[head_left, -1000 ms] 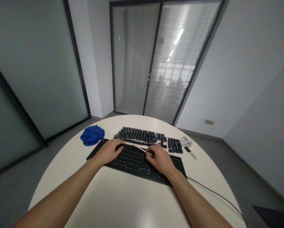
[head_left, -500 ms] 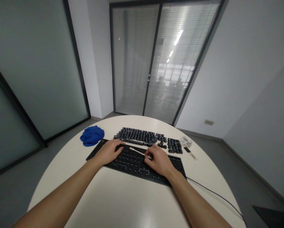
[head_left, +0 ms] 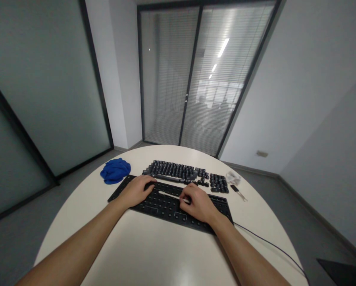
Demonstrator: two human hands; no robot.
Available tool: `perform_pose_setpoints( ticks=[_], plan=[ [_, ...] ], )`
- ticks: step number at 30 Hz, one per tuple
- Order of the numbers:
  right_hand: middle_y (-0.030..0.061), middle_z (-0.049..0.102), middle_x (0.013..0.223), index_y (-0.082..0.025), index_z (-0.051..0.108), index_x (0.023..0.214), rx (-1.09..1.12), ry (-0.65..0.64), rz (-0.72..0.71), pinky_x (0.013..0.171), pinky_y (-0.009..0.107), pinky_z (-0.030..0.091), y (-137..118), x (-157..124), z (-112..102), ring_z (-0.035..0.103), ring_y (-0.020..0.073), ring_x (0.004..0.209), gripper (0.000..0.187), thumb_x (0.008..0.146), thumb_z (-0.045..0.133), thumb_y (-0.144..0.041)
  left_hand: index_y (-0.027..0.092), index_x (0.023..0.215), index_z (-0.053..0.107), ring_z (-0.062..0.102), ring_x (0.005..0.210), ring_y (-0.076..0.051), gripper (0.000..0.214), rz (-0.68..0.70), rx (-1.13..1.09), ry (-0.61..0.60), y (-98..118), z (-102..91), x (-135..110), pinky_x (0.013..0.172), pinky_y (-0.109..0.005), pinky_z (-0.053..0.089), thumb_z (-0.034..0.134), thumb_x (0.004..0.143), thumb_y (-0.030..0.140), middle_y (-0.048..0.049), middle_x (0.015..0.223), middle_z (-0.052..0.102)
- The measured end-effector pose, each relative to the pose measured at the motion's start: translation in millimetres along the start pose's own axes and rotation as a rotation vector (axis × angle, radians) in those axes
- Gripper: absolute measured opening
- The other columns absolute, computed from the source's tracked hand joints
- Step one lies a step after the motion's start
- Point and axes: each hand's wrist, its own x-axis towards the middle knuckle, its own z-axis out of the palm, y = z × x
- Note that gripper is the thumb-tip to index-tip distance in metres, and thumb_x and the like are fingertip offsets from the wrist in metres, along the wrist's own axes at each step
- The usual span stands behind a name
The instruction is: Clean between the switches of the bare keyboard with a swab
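Single head-worn view, looking forward and down from above the near edge of a round table [head_left: 154, 254]. Both forearms enter from the bottom corners. The table fills the lower half at close range; a glass door [head_left: 195, 79] stands well beyond.

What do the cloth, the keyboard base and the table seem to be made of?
Cloth: soft blue fabric, perhaps microfibre; it lies crumpled. Keyboard base: matte black, likely plastic; no shine. Table: smooth, glossy cream top, perhaps laminate; it reflects light.
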Motion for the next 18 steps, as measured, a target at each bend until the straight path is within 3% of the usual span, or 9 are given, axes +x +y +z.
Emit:
perform_pose_setpoints(
  ticks=[18],
  plan=[
    [0.0014,0.062,0.077,-0.02,0.062,0.075,0.038,-0.07,-0.136,0.072,0.025,0.042,-2.7,-1.1,0.0,0.055,0.0172,0.08,0.011,0.071,0.061,-0.009,0.025,0.11,0.069,0.064,0.105,-0.023,0.025,-0.008,-0.016,0.02,0.0,0.1,-0.5,0.097,-0.038,0.048,0.053,0.091,0.028,-0.0039,0.112,0.071]
  ],
)
